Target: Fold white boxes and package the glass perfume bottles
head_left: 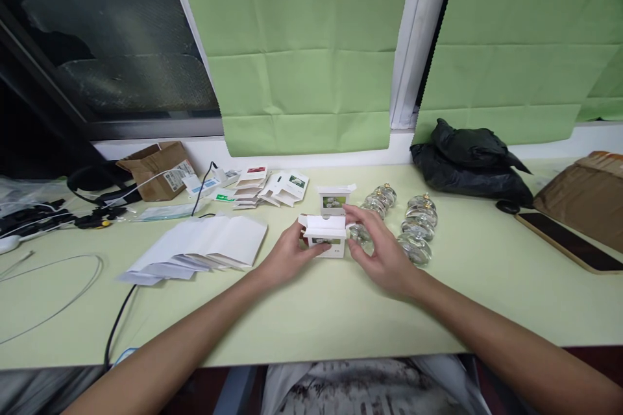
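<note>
A small white carton [325, 237] with its top flaps open sits on the pale green table [311, 311]. My left hand [288, 253] grips its left side. My right hand [377, 246] touches its right side, fingers spread over the flap. A second open white carton [335, 200] stands just behind it. Two rows of small clear glass bottles with gold caps [413, 227] lie to the right of my right hand.
Flat white sheets [204, 243] and a stack of folded cartons [265, 187] lie to the left. A brown box [158, 168], cables [48, 217], a black bag [470, 159], a phone [567, 240] and a brown parcel [588, 198] ring the table.
</note>
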A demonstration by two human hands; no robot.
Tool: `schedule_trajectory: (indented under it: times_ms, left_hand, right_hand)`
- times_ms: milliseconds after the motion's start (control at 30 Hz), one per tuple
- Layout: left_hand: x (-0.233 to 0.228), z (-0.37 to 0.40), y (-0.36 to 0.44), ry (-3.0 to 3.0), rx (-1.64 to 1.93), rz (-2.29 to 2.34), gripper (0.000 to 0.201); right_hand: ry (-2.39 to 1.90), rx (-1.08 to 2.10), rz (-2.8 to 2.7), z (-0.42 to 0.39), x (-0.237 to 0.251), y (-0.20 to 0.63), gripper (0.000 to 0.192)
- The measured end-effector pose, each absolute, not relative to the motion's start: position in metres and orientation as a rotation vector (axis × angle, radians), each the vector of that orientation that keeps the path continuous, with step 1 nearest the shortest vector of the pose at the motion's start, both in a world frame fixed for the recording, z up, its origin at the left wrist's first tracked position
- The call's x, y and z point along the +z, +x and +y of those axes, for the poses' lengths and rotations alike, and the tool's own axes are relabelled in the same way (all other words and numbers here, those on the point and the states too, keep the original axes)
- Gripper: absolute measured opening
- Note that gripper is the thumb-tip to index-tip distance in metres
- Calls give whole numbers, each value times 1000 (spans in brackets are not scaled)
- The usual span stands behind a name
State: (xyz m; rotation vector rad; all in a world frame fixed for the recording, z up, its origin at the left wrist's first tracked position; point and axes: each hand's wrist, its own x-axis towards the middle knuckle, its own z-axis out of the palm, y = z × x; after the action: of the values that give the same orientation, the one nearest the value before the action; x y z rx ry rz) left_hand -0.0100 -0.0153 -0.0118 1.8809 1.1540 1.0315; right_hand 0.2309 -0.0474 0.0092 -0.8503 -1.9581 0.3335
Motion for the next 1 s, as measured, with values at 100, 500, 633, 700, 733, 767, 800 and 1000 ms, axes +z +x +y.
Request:
schedule_trajectory:
  times_ms: [100,500,633,700,733,767,800,1000]
  left_hand:
    - [-10,-16,-10,1922,1053,1171,47]
    - [-7,-16,-11,1883,1008,1157,45]
    - [-8,-16,-11,1906,1011,1142,44]
    - [-8,-16,-11,1921,1021,1148,45]
    - [-8,-17,-11,1922,1029,1152,45]
    - [-8,-17,-10,1920,1038,1154,45]
    - [-8,-17,-10,1919,1045,1157,45]
    - [-8,-16,-9,1924,1062,1180,42]
  right_hand:
    - [-815,318,-1981,-46,9,230,60]
    - [-785,296,-2019,-48,11,229,41]
    - [-802,284,-2016,-48,9,229,44]
    - [-822,293,-2002,-48,7,228,46]
    - [-831,296,-1998,-48,7,228,47]
    - [-833,294,-1994,-48,6,227,47]
    - [-831,289,-1990,-48,5,227,46]
    - [-797,255,-1973,-46,5,226,41]
